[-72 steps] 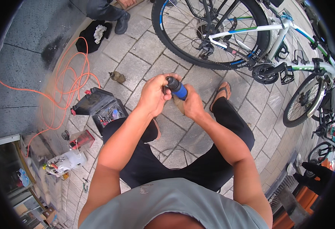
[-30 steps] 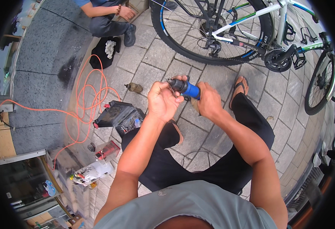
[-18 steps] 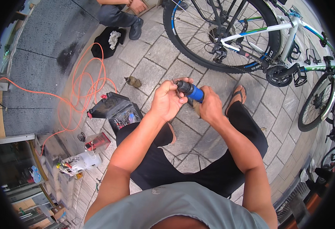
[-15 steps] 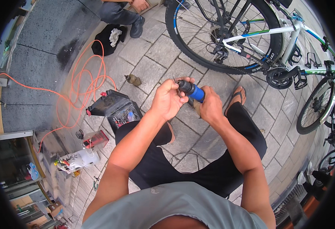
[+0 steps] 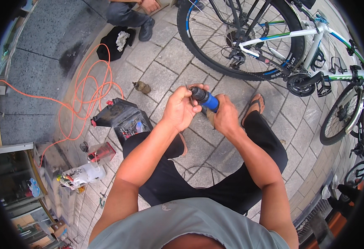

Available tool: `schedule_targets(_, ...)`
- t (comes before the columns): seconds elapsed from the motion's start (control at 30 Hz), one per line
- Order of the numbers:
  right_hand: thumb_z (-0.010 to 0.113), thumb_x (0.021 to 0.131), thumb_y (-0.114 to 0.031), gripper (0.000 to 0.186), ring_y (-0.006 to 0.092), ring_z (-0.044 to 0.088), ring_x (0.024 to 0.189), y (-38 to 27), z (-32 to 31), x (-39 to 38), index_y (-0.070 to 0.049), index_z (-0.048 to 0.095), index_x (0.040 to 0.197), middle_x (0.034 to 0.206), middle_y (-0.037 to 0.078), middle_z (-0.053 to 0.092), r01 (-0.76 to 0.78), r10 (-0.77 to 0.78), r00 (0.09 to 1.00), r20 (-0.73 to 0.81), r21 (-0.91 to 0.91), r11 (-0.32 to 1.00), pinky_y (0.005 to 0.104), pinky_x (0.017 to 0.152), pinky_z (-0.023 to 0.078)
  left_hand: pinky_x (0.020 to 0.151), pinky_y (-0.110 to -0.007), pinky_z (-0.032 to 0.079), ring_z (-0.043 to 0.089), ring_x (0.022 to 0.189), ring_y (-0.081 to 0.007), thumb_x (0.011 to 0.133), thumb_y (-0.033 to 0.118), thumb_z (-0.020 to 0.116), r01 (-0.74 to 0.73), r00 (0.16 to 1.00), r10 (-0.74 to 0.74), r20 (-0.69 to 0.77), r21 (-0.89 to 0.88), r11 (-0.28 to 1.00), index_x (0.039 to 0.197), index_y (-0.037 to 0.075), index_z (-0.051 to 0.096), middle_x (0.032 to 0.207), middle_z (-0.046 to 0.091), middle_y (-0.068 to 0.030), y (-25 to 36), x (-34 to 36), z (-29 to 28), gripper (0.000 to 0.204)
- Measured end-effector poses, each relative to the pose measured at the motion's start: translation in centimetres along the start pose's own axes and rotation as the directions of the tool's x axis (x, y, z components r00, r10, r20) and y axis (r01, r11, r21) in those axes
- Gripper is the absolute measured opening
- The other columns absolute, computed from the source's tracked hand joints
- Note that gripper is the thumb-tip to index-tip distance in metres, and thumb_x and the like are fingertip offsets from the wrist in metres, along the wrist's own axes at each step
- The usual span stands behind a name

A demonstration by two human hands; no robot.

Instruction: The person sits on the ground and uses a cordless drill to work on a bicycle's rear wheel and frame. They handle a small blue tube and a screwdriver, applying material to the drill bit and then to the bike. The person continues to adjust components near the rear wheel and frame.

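Between my two hands is a blue and black cylindrical power tool (image 5: 207, 101), its dark nose pointing up and left. My right hand (image 5: 227, 115) is closed round the tool's rear end. A tan part shows just below the tool, beside my right fingers. At the nose, my left hand (image 5: 180, 108) has its fingers curled, with a thin metal rod (image 5: 189, 93) pinched between thumb and fingers. The rod crosses the front of the nose; whether it sits in the nose cannot be seen. Some left fingertips show behind the tool.
An open black toolbox (image 5: 128, 118) with small tools stands left of my knee, near a small brown bottle-like object (image 5: 142, 87). An orange hose (image 5: 73, 108) lies coiled further left. A white bicycle (image 5: 269, 39) stands far right. Another person's hand (image 5: 150, 6) shows at the top.
The whole view has shifted slightly, moving the surroundings a little to the left. My hands keep the same hold on the power tool and the rod.
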State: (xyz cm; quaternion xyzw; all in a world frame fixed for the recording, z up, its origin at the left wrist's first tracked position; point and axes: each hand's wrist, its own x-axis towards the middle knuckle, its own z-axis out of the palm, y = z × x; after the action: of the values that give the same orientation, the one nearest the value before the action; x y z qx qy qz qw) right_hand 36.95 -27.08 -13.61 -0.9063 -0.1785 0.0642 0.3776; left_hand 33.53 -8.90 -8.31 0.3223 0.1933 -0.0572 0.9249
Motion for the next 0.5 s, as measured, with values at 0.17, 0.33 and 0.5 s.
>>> schedule_targets(0.17,0.08,0.078,-0.013,0.038,0.0477,0.065,0.095,-0.05,-0.21,-0.04,-0.004,0.061,0.109,0.106,0.021,0.066,-0.006,0.006,1.0,-0.003,0.006,1.0,0.0535,0.085,0.052,0.063,-0.029,0.045,0.054,0.074,-0.0125,0.091,0.022,0.052,-0.023,1.0,0.023,0.014,0.004,1.0,0.114,-0.003,0.066,0.129,0.067,-0.0199,-0.23,-0.04,0.3,0.037)
schedule_targets(0.33,0.08,0.079,-0.014,0.038,0.048,0.065,0.095,-0.17,-0.46,-0.02,-0.004,0.061,0.11,0.106,0.021,0.066,-0.007,0.007,1.0,-0.003,-0.002,1.0,0.0537,0.085,0.052,0.063,-0.029,0.045,0.054,0.073,-0.0122,0.091,0.024,0.054,-0.023,0.999,0.023,0.036,-0.004,1.0,0.115,-0.002,0.066,0.13,0.067,-0.0189,-0.26,-0.05,0.42,0.037)
schedule_targets(0.5,0.079,0.079,-0.014,0.036,0.0477,0.065,0.096,0.07,-0.26,-0.24,-0.004,0.061,0.109,0.105,0.021,0.066,-0.009,0.009,1.0,-0.006,0.006,1.0,0.054,0.085,0.052,0.063,-0.029,0.045,0.053,0.073,-0.0121,0.091,0.023,0.055,-0.003,0.999,0.002,0.035,0.008,1.0,0.114,-0.002,0.066,0.129,0.067,-0.0185,-0.22,0.01,0.32,0.036)
